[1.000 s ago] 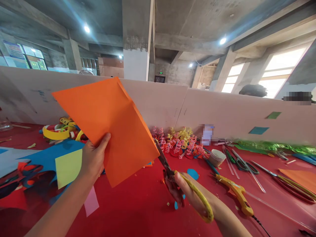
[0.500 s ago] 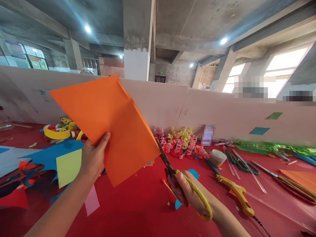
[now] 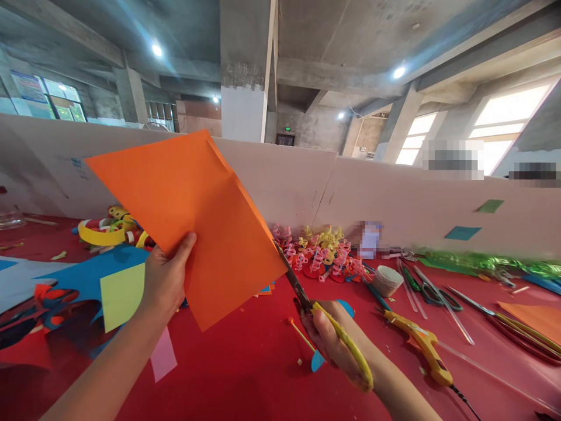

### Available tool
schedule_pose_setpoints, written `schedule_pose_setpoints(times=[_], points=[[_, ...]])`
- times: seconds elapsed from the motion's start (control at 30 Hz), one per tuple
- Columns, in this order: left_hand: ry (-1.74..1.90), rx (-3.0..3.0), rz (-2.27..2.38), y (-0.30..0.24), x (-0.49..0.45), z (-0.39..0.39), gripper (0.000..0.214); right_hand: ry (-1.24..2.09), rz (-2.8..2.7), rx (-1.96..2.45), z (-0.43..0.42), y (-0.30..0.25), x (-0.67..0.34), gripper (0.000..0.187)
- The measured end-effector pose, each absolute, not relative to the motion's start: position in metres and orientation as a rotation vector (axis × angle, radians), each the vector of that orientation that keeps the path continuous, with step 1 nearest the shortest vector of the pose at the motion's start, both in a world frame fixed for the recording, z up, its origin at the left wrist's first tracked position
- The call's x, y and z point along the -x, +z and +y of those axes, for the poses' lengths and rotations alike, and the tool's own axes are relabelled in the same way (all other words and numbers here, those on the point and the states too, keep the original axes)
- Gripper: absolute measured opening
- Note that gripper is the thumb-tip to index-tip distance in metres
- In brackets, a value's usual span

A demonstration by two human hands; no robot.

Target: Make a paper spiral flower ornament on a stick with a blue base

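Observation:
My left hand (image 3: 169,278) pinches a sheet of orange paper (image 3: 188,222) by its lower left edge, thumb in front and the other fingers behind it. The sheet is held up at a tilt above the table, with a narrow folded or cut strip along its upper right edge. My right hand (image 3: 333,333) is wrapped round the yellow handles of a pair of scissors (image 3: 300,292). Their dark blades point up and left and meet the sheet's right edge near its right corner. The blade tips are partly hidden behind the paper.
A red table (image 3: 245,374) holds pink and yellow paper curls (image 3: 322,251), a white cup (image 3: 388,280), a yellow glue gun (image 3: 421,339), green-handled scissors (image 3: 438,292) and coloured paper, including a light green sheet (image 3: 120,298). A pale partition (image 3: 280,181) stands behind.
The scissors have shifted slightly up and left along the sheet's right edge, and their handles look closer together. The left hand and paper have barely moved.

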State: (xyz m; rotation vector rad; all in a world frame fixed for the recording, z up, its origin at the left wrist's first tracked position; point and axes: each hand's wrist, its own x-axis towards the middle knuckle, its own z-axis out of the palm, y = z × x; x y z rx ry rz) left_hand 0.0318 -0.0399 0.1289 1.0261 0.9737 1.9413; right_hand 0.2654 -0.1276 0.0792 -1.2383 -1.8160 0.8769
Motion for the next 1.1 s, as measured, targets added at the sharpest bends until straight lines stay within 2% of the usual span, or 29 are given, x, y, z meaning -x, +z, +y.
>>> schedule_pose_setpoints(times=[0.17,0.5,0.87,1.1], points=[[1.928,-1.022,0.987,0.130,-0.032,-0.041,0.024,0.774,-1.851,1.240,-0.123,0.075,-0.267,0.061],[1.909,-0.998,0.928,0.126,-0.029,-0.037,0.028,0.882,-1.895,1.235,-0.128,0.080,-0.269,0.063],[1.863,-1.071,0.954,0.120,-0.033,-0.040,0.028,0.835,-1.958,1.177,-0.127,0.078,-0.275,0.070],[1.827,-1.046,0.995,0.125,-0.035,-0.047,0.040,0.807,-1.929,1.170,-0.128,0.083,-0.273,0.070]])
